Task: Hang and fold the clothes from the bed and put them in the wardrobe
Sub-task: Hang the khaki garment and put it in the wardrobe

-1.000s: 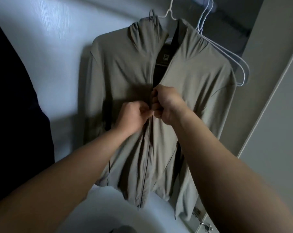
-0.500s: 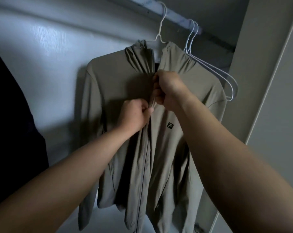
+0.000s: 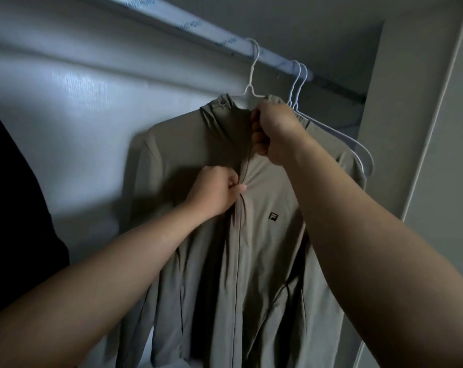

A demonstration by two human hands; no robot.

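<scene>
Right hand (image 3: pixel 274 134) is gripping the zip top at the collar of the thin taupe zip-up hooded jacket (image 3: pixel 267 261), fingers (image 3: pixel 257 128) curled tight. The pull itself is hidden. Left hand (image 3: pixel 214 189) is pinching the fabric just beside the zip line, lower down.

The jacket's hanging on a white wire hanger (image 3: pixel 251 75) on the pale wardrobe rail (image 3: pixel 172 25). Reckon I'd be tugging down with the left so the fabric's sitting taut, and going gently so the hanger isn't unhooking.

Two empty white hangers (image 3: pixel 336 131) are hanging just right of it, and a dark garment (image 3: pixel 12 208) is hanging on the left.
</scene>
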